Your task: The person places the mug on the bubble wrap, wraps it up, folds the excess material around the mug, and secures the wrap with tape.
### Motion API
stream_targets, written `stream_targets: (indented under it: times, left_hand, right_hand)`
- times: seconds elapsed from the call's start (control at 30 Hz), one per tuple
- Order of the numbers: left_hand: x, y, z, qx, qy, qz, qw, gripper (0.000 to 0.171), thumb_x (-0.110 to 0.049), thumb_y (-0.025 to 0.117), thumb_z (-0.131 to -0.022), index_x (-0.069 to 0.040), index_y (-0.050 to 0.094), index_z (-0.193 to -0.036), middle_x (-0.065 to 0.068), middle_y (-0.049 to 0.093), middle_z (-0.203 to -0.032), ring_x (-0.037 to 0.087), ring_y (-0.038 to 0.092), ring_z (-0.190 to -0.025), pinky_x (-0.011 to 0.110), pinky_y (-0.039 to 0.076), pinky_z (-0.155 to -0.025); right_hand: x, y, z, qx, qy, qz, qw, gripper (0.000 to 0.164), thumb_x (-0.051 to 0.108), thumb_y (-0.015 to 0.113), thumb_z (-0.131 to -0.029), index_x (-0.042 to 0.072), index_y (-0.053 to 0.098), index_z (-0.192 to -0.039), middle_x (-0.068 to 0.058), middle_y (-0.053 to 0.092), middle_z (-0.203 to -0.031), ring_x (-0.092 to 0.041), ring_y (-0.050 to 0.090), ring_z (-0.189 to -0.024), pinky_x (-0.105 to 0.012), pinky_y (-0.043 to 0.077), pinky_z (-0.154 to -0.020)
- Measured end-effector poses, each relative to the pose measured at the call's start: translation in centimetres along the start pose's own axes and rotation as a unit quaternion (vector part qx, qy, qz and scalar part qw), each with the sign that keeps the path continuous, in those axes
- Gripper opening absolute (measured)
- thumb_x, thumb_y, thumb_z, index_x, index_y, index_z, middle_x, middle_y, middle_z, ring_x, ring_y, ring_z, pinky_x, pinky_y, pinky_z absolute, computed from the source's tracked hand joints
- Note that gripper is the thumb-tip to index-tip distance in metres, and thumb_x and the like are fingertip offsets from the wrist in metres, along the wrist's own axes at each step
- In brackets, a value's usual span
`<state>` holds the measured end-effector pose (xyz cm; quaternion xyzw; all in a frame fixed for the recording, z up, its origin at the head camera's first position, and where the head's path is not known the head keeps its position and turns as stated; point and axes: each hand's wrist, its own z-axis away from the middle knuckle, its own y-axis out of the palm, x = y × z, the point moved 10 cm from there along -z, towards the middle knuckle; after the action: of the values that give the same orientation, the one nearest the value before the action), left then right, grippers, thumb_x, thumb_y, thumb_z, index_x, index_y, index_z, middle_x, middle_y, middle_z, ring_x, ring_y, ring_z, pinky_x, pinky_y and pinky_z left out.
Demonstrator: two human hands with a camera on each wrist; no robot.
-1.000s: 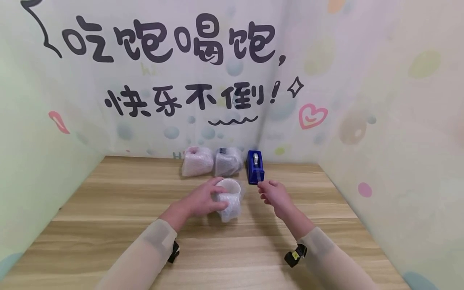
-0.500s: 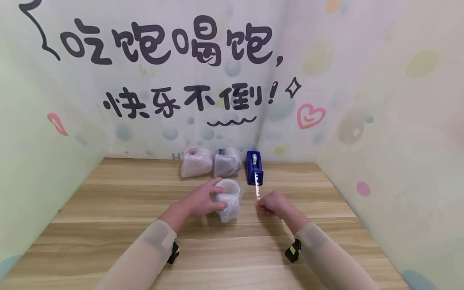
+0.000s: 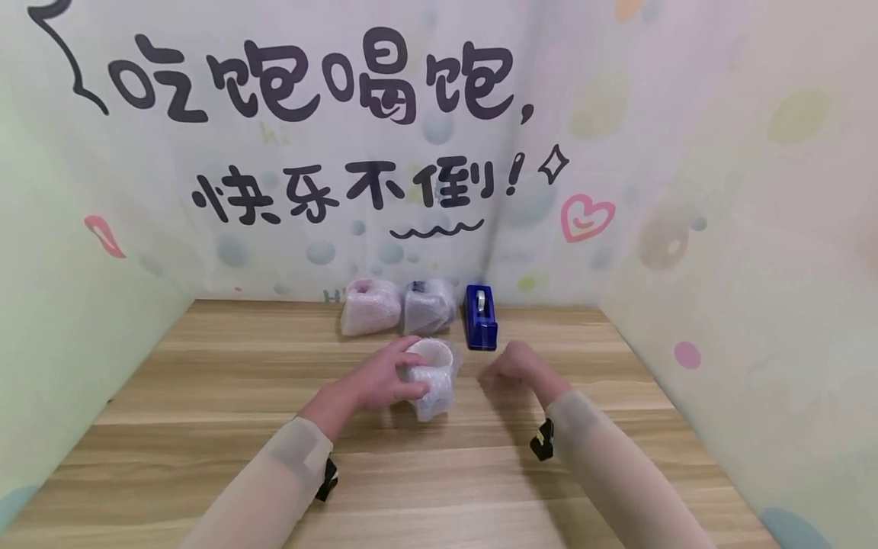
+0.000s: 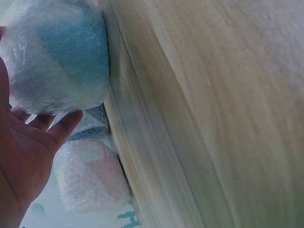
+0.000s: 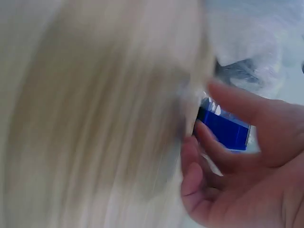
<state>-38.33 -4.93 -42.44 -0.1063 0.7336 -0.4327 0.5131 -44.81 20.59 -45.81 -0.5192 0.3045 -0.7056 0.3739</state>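
My left hand (image 3: 380, 377) grips a white cup (image 3: 432, 352) wrapped in bubble wrap, fingers on its far-left side and thumb at the near side. In the left wrist view the wrapped cup (image 4: 71, 57) shows a blue patch beneath the plastic, with the fingertips against it. To the right of the cup, my right hand (image 3: 517, 364) hovers over the table with fingers bent. A short piece of clear tape (image 5: 184, 92) appears faint and blurred at its fingertips in the right wrist view. Beyond that hand stands a blue tape dispenser (image 3: 482, 319) with a roll in it.
Two more bubble-wrapped items, one pinkish (image 3: 372, 309) and one with dark parts (image 3: 429, 306), stand side by side against the back wall, left of the dispenser. The wooden table (image 3: 206, 427) is bounded by printed curtains.
My right hand pulled a strip of tape toward me; now no strip links it to the dispenser, and the hand has turned and shifted slightly toward the cup. My left hand keeps its place.
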Motion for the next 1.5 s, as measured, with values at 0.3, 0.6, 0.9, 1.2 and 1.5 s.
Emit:
stream_targets:
  times: [0.3, 0.6, 0.9, 1.2, 1.5]
  left_hand:
    - [0.2, 0.4, 0.0, 0.000, 0.001, 0.008, 1.0000, 0.052, -0.042, 0.079, -0.097, -0.011, 0.075, -0.139, 0.018, 0.033, -0.179, 0.045, 0.034, -0.164, 0.062, 0.030, -0.134]
    - [0.0, 0.4, 0.1, 0.002, 0.002, 0.008, 1.0000, 0.052, -0.041, 0.079, -0.096, -0.010, 0.075, -0.138, 0.018, 0.034, -0.179, 0.046, 0.033, -0.164, 0.062, 0.031, -0.134]
    - [0.2, 0.2, 0.1, 0.001, 0.002, 0.004, 1.0000, 0.054, -0.043, 0.079, -0.097, -0.010, 0.075, -0.139, 0.017, 0.033, -0.179, 0.046, 0.032, -0.165, 0.061, 0.029, -0.135]
    - [0.0, 0.4, 0.1, 0.003, 0.008, 0.005, 0.9999, 0.053, -0.043, 0.077, -0.097, -0.010, 0.075, -0.139, 0.017, 0.034, -0.178, 0.045, 0.034, -0.164, 0.061, 0.031, -0.134]
    - [-0.1, -0.1, 0.1, -0.002, 0.023, -0.017, 0.9996, 0.055, -0.045, 0.072, -0.097, -0.009, 0.075, -0.139, 0.019, 0.036, -0.177, 0.046, 0.038, -0.161, 0.060, 0.036, -0.132]
  right_hand:
    - [-0.4, 0.2, -2.5, -0.047, 0.054, -0.337, 0.939, 0.041, 0.030, 0.072, -0.105, -0.003, 0.071, -0.129, -0.008, 0.079, -0.106, -0.013, 0.060, -0.080, -0.031, 0.049, -0.076]
    - [-0.4, 0.9, -2.8, -0.061, 0.088, -0.404, 0.909, 0.042, 0.018, 0.074, -0.101, -0.006, 0.066, -0.135, -0.015, 0.075, -0.124, -0.025, 0.065, -0.107, -0.034, 0.052, -0.089]
    - [-0.4, 1.1, -2.7, -0.071, 0.096, -0.370, 0.921, 0.038, 0.012, 0.072, -0.095, -0.008, 0.067, -0.127, -0.013, 0.072, -0.110, -0.025, 0.066, -0.097, -0.030, 0.051, -0.078]
    - [-1.0, 1.1, -2.8, -0.017, 0.081, -0.351, 0.933, 0.043, 0.016, 0.079, -0.099, -0.008, 0.067, -0.134, -0.011, 0.081, -0.108, -0.016, 0.070, -0.086, -0.029, 0.054, -0.084]
    - [1.9, -1.8, -1.0, -0.048, -0.090, -0.352, 0.930, 0.034, 0.033, 0.078, -0.104, 0.004, 0.078, -0.122, 0.001, 0.080, -0.103, -0.019, 0.071, -0.109, -0.052, 0.051, -0.117]
